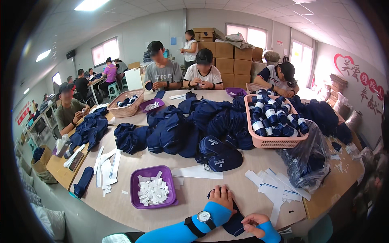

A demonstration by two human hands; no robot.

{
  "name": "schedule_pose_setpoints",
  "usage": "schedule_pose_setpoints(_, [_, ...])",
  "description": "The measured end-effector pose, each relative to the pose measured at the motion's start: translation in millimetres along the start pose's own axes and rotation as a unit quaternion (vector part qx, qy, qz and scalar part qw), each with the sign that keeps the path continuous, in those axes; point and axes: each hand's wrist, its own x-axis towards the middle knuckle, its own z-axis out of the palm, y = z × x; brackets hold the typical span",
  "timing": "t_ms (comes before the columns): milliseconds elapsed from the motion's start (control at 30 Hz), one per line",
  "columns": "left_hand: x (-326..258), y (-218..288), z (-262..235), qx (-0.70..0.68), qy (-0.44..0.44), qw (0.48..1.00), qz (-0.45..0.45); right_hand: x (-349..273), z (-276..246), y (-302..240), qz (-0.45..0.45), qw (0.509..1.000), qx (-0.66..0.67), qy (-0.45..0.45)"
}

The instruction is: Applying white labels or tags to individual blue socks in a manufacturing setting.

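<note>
My left hand (221,199) lies flat with its fingers spread, pressing a folded navy cloth piece (234,225) onto the table near its front edge. My right hand (255,222) is beside the cloth's near right end, fingers loosely bent and apart, with nothing visible in them. Blue sleeves cover both forearms, and a watch is on my left wrist. Part of the cloth is hidden under my left hand. Left of it stands a purple bin (152,205) holding small white paper pieces (153,189). Long white paper strips (275,187) lie fanned out on the right.
Navy caps (221,156) are heaped across the table's middle. A pink basket (279,142) of rolled navy bundles with white bands stands at right, next to a clear plastic bag (310,162). More strips (108,168) lie left. Several people sit around the far side.
</note>
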Motion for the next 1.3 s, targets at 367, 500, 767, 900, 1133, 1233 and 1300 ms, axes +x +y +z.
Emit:
schedule_pose_setpoints(367, [1.1, 4.4, -6.0, 0.011, -0.018, 1.0, -0.009, -2.5, -4.0, -1.5, 0.072, 0.997, 0.008, 0.023])
schedule_pose_setpoints(500, [0.9, 5.3, -4.8, 0.009, 0.008, 1.0, -0.009, -3.5, -3.3, -1.9, 0.077, 0.997, 0.019, 0.021])
schedule_pose_setpoints(767, [4.7, 10.2, -4.3, -0.02, 0.126, 0.992, 0.017, -3.4, -2.4, -7.7, 0.07, 0.997, 0.002, 0.014])
schedule_pose_setpoints(900, [6.8, 12.2, -13.6, -0.06, 0.143, 0.987, 0.035, -2.7, -1.7, -9.6, 0.071, 0.997, 0.005, 0.023])
schedule_pose_setpoints(1133, [4.3, 20.7, -14.1, -0.098, 0.183, 0.976, 0.068, 0.1, -2.8, -6.9, 0.062, 0.998, -0.029, 0.014])
schedule_pose_setpoints(1233, [3.1, 19.0, -12.9, -0.129, 0.177, 0.973, 0.075, -1.9, -0.5, -9.0, 0.057, 0.998, -0.04, 0.008])
schedule_pose_setpoints(1300, [4.6, 12.0, -11.0, -0.152, 0.168, 0.971, 0.078, -3.8, 2.5, -9.9, 0.063, 0.998, -0.027, 0.013])
